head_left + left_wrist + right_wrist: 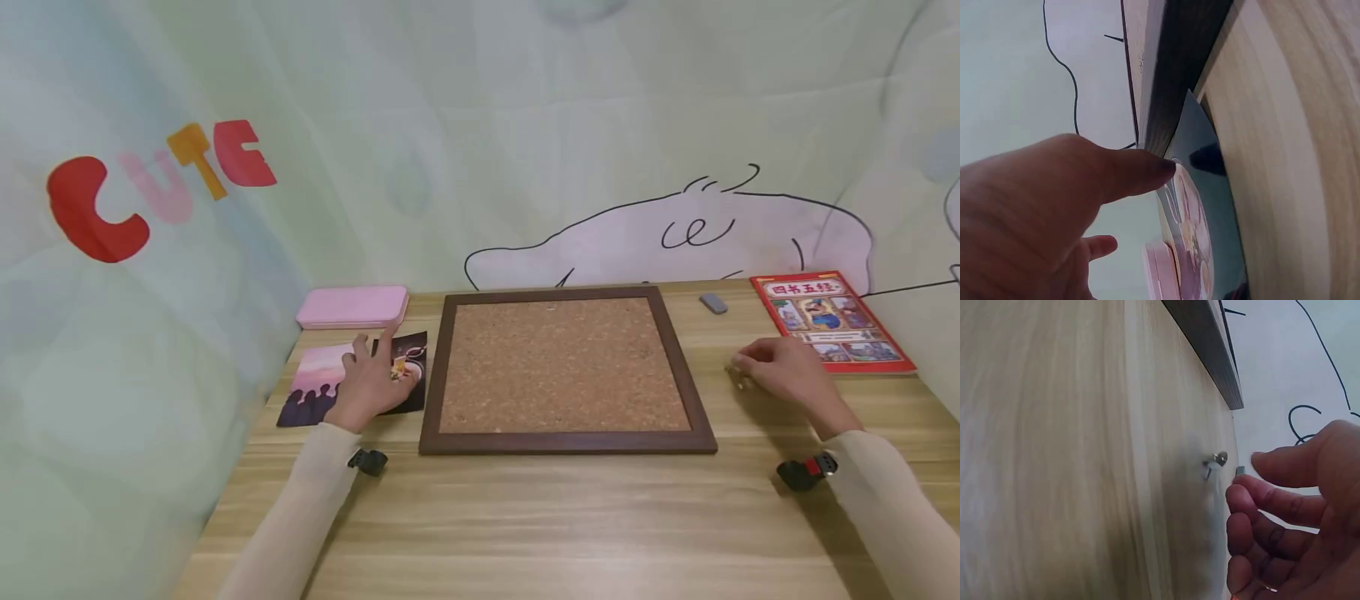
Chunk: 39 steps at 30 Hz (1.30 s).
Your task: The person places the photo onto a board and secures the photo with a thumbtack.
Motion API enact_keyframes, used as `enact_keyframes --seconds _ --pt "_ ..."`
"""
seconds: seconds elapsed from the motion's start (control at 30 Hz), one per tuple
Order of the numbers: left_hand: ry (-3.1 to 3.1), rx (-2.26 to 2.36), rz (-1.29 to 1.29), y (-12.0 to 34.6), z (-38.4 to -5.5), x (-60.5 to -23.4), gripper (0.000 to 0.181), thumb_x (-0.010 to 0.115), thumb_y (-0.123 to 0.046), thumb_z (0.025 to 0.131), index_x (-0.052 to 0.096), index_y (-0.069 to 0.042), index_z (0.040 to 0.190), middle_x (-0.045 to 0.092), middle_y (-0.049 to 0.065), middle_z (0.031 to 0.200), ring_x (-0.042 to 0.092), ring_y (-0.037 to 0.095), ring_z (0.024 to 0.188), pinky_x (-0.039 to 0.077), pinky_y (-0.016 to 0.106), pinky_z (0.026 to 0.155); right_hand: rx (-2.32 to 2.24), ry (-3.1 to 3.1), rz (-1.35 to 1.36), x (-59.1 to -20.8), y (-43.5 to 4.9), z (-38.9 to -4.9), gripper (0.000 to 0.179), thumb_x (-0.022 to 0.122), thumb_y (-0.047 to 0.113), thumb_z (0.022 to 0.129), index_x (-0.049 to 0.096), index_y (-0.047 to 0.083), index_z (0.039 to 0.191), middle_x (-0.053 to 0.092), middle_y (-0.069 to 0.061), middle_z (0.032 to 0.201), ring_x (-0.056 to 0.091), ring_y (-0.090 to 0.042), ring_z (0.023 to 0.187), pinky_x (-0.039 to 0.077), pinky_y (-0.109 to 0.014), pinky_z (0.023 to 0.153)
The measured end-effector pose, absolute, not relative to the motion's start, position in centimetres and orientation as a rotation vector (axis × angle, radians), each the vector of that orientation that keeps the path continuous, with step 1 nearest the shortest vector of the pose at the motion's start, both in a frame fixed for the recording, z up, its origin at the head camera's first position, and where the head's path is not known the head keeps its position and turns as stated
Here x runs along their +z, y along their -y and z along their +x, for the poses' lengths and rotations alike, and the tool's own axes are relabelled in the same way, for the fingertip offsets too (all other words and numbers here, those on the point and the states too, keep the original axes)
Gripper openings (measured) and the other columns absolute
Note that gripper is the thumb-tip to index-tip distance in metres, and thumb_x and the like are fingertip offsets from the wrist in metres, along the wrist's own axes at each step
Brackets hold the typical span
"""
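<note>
In the head view my left hand [369,379] reaches over two overlapping photo prints, fingers spread. The dark photo [414,346] shows food on a plate, and my thumb tip lies right at its surface in the left wrist view. Left of it is a pink photo [309,385] with dark silhouettes, partly covered by my hand. My right hand [787,375] hovers right of the framed cork board [562,367], fingers loosely curled. In the right wrist view the thumb and index finger are apart, close to small metallic push pins [1218,459] on the table.
A pink pencil case [352,307] lies behind the photos at the back left. At the back right are a grey eraser [714,303] and a red picture book [832,321]. A printed curtain [600,150] hangs along the back edge of the wooden table [540,525].
</note>
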<state>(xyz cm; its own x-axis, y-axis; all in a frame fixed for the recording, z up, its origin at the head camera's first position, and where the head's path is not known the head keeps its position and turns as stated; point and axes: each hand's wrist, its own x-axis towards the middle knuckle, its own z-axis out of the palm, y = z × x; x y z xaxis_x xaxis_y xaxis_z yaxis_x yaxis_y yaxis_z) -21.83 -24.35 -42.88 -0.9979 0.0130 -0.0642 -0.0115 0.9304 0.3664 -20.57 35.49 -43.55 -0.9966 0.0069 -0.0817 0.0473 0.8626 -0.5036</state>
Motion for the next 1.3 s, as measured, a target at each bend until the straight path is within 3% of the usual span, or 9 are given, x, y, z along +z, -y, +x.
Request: enact_keyframes --seconds 0.17,0.47,0.63,0.83,0.97,1.17,1.23,1.3 --pt "-3.009 0.516 -0.037 24.5 -21.7 -43.1 0.096 0.071 -0.038 0.099 0.014 -0.017 0.173 0.019 0.044 0.164 0.036 0.066 0.138 0.051 0.076 0.095 -0.815 -2.934 0.057 -44.0 -35.0 -21.0 0.046 0.07 0.033 0.103 0.074 -0.01 0.115 0.076 -0.029 0.106 0.062 -0.035 0.094 0.044 -0.031 0.073" --pt "-3.006 0.576 -0.063 24.6 -21.7 -43.3 0.096 0.075 -0.036 0.098 0.018 -0.015 0.172 0.028 0.045 0.156 0.042 0.064 0.135 0.048 0.075 0.101 -0.798 -2.939 0.064 -44.0 -34.5 -21.7 0.036 0.075 0.027 0.1 0.078 -0.008 0.109 0.077 -0.019 0.092 0.058 -0.028 0.084 0.041 -0.031 0.07" --pt "-3.068 0.656 -0.054 25.0 -22.2 -43.5 0.081 0.077 -0.024 0.095 0.037 -0.005 0.162 0.043 0.046 0.141 0.052 0.061 0.125 0.05 0.07 0.101 -0.798 -2.911 0.052 -43.7 -34.5 -21.9 0.029 0.073 0.023 0.099 0.078 -0.005 0.108 0.077 -0.019 0.094 0.059 -0.029 0.086 0.041 -0.031 0.072" --pt "-3.138 0.739 0.015 26.6 -22.8 -43.4 0.057 0.063 -0.005 0.088 0.058 0.005 0.144 0.065 0.038 0.133 0.059 0.058 0.126 0.049 0.068 0.103 -0.856 -2.885 0.081 -43.5 -34.2 -21.7 0.033 0.069 0.021 0.102 0.074 -0.007 0.118 0.075 -0.025 0.106 0.06 -0.032 0.093 0.043 -0.032 0.075" --pt "-3.156 0.83 0.017 27.6 -23.2 -43.2 0.059 0.055 -0.002 0.086 0.059 0.008 0.144 0.064 0.04 0.136 0.059 0.058 0.129 0.048 0.067 0.108 -0.915 -2.875 0.115 -43.2 -33.5 -21.8 0.035 0.065 0.022 0.106 0.071 -0.008 0.123 0.071 -0.029 0.115 0.058 -0.034 0.097 0.045 -0.033 0.076" --pt "-3.114 1.035 -0.075 27.9 -23.2 -42.4 0.061 0.055 -0.004 0.088 0.059 0.002 0.149 0.059 0.035 0.148 0.056 0.052 0.138 0.045 0.063 0.115 -0.999 -2.906 0.055 -42.6 -32.6 -22.1 0.036 0.059 0.028 0.111 0.071 -0.004 0.121 0.071 -0.02 0.108 0.055 -0.027 0.091 0.045 -0.029 0.07" --pt "-3.102 1.101 -0.097 27.8 -23.1 -42.1 0.06 0.056 -0.004 0.09 0.059 0.0 0.15 0.059 0.034 0.15 0.056 0.049 0.138 0.046 0.06 0.114 -1.032 -2.902 0.043 -42.4 -32.3 -22.3 0.037 0.057 0.03 0.112 0.071 -0.004 0.122 0.071 -0.02 0.108 0.055 -0.024 0.09 0.045 -0.026 0.069" --pt "-3.096 1.152 -0.11 27.6 -22.8 -41.8 0.059 0.057 -0.004 0.091 0.06 -0.001 0.15 0.06 0.032 0.149 0.06 0.046 0.129 0.05 0.053 0.105 -1.071 -2.887 0.038 -42.4 -31.8 -22.4 0.038 0.056 0.029 0.112 0.07 -0.004 0.124 0.071 -0.022 0.112 0.056 -0.023 0.091 0.046 -0.024 0.069"
